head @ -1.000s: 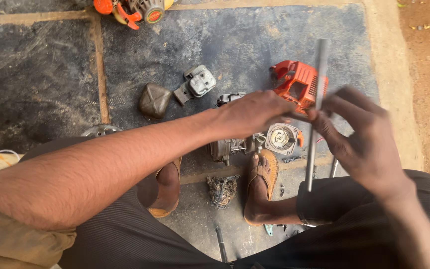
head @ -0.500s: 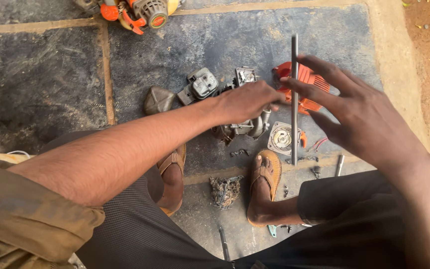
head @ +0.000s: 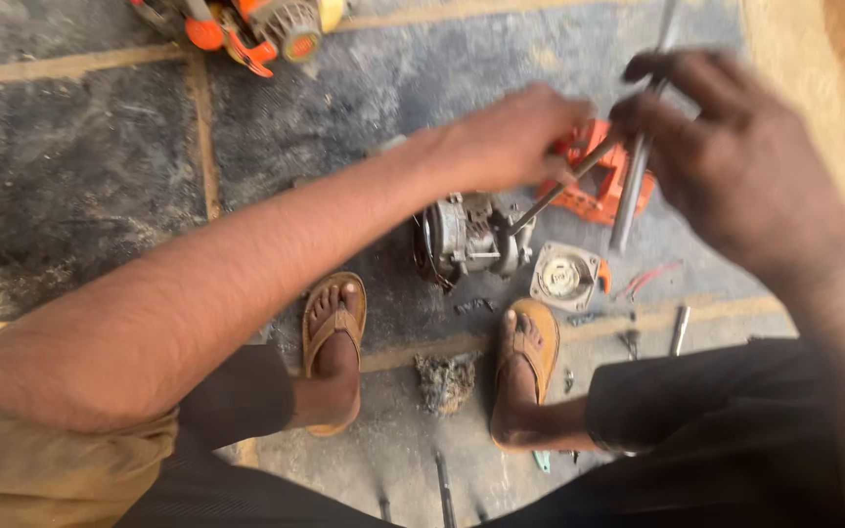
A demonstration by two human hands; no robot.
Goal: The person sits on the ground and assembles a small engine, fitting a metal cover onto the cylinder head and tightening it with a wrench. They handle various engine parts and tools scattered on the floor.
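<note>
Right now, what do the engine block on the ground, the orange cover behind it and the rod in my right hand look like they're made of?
Engine block: likely cast metal, dull grey with grime and ribbed edges.
Orange cover: probably moulded plastic, with a uniform bright colour and a smooth matte surface.
Rod held by the right hand: seemingly steel, straight, thin, pale grey with a slight sheen; blur hides finer detail.

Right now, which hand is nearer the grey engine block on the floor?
Left. The left hand hovers just above the grey engine block; the right hand, gripping a metal rod, is farther right.
</note>
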